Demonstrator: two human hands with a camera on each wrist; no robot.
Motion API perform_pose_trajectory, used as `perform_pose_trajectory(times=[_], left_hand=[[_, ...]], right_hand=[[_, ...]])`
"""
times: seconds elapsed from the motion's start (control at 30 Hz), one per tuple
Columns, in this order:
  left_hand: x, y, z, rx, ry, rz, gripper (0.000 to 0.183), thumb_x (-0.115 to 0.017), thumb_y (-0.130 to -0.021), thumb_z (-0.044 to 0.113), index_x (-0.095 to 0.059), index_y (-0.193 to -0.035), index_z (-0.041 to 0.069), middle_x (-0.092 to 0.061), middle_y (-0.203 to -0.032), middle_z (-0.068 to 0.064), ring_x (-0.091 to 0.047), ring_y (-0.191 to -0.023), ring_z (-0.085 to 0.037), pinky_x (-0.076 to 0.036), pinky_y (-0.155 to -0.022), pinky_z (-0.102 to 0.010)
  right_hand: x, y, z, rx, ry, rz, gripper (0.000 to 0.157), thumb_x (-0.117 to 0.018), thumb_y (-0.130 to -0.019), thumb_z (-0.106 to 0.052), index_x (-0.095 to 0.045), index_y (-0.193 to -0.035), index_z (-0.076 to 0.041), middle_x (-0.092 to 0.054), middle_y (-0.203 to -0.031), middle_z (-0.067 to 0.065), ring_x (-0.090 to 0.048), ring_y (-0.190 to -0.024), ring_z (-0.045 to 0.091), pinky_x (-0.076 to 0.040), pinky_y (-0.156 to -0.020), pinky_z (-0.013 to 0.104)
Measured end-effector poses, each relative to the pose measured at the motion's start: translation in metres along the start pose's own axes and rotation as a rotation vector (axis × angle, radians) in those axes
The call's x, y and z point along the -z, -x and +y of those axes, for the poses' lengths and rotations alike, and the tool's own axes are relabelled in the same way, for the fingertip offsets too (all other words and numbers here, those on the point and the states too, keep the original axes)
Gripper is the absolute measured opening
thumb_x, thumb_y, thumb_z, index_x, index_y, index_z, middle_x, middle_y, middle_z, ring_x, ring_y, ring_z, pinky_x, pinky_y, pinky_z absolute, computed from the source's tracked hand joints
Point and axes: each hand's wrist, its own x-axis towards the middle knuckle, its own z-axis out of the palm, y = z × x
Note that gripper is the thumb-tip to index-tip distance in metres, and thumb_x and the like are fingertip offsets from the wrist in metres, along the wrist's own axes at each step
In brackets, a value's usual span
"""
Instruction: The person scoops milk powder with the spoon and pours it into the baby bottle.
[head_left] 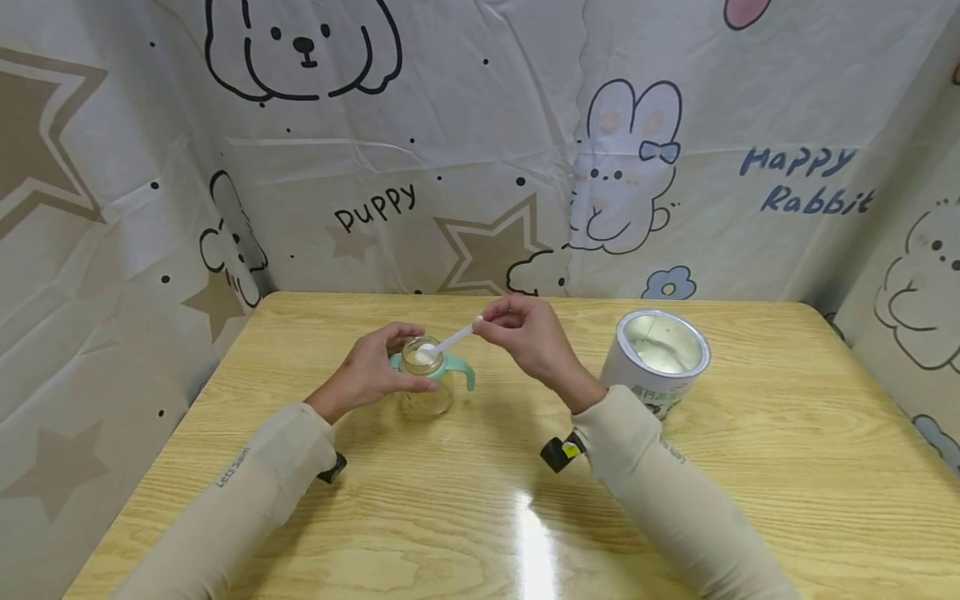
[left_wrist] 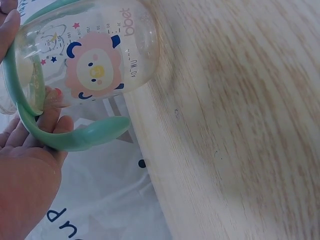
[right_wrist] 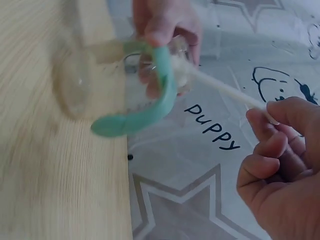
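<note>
A clear baby bottle (head_left: 427,402) with a mint-green handled collar stands uncapped on the table; a printed animal face shows on its side in the left wrist view. Around its neck, the left hand (head_left: 375,367) holds it with thumb and fingers on either side. The right hand (head_left: 532,337) pinches the end of a white scoop's handle (head_left: 456,337). At the bottle's mouth sits the scoop's bowl (head_left: 426,353), with white powder visible there. Whether the bowl rests on the rim cannot be told. In the right wrist view, the mint-green handle (right_wrist: 135,122) curves toward the camera.
To the right of the right hand stands a large white can (head_left: 652,367), its top off and pale powder inside. The wooden table (head_left: 450,517) meets a printed cloth backdrop (head_left: 487,167) behind, with cloth at both sides too.
</note>
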Motion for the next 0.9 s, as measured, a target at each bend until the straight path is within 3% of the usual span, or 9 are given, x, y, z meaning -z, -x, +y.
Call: perform_pose_trajectory(times=[0.1, 0.23, 0.43, 0.63, 0.9], left_hand=[[0.0, 0.0, 0.001, 0.011, 0.007, 0.0, 0.078, -0.093, -0.071, 0.016, -0.054, -0.136, -0.001, -0.061, -0.132, -0.015, -0.057, -0.123, -0.033, -0.048, -0.101, -0.05], [0.0, 0.001, 0.002, 0.019, 0.009, -0.001, 0.077, -0.093, -0.07, 0.017, -0.054, -0.135, 0.001, -0.061, -0.131, -0.015, -0.057, -0.123, -0.033, -0.048, -0.101, -0.05], [0.001, 0.001, 0.002, 0.018, 0.003, -0.008, 0.078, -0.093, -0.071, 0.016, -0.053, -0.136, -0.001, -0.06, -0.132, -0.015, -0.057, -0.124, -0.033, -0.049, -0.101, -0.05], [0.001, 0.0, 0.002, 0.021, 0.003, -0.011, 0.078, -0.093, -0.071, 0.017, -0.053, -0.136, 0.001, -0.061, -0.13, -0.015, -0.057, -0.123, -0.033, -0.049, -0.1, -0.05], [0.002, 0.0, 0.002, 0.024, 0.0, -0.016, 0.08, -0.093, -0.071, 0.02, -0.053, -0.137, 0.001, -0.059, -0.133, -0.015, -0.055, -0.126, -0.034, -0.048, -0.102, -0.05]], right_hand=[[0.001, 0.002, 0.001, 0.099, 0.127, -0.015, 0.014, -0.073, -0.093, -0.009, -0.074, -0.102, 0.002, -0.074, -0.092, 0.012, -0.07, -0.081, 0.022, -0.055, -0.069, 0.026], [0.002, 0.006, 0.001, 0.205, 0.22, -0.038, 0.013, -0.072, -0.093, -0.008, -0.076, -0.102, 0.0, -0.075, -0.094, 0.009, -0.068, -0.076, 0.013, -0.055, -0.064, 0.024], [0.004, 0.007, 0.004, 0.372, 0.234, -0.051, 0.007, -0.072, -0.091, -0.003, -0.077, -0.096, 0.0, -0.075, -0.089, 0.008, -0.063, -0.066, 0.013, -0.051, -0.056, 0.021], [0.006, 0.008, 0.009, 0.528, 0.236, -0.056, 0.01, -0.073, -0.089, 0.002, -0.077, -0.097, 0.0, -0.076, -0.092, 0.01, -0.065, -0.066, 0.015, -0.053, -0.057, 0.022], [0.01, 0.01, 0.013, 0.597, 0.266, -0.107, 0.013, -0.073, -0.087, 0.005, -0.077, -0.1, 0.001, -0.076, -0.095, 0.012, -0.067, -0.068, 0.013, -0.055, -0.058, 0.022]])
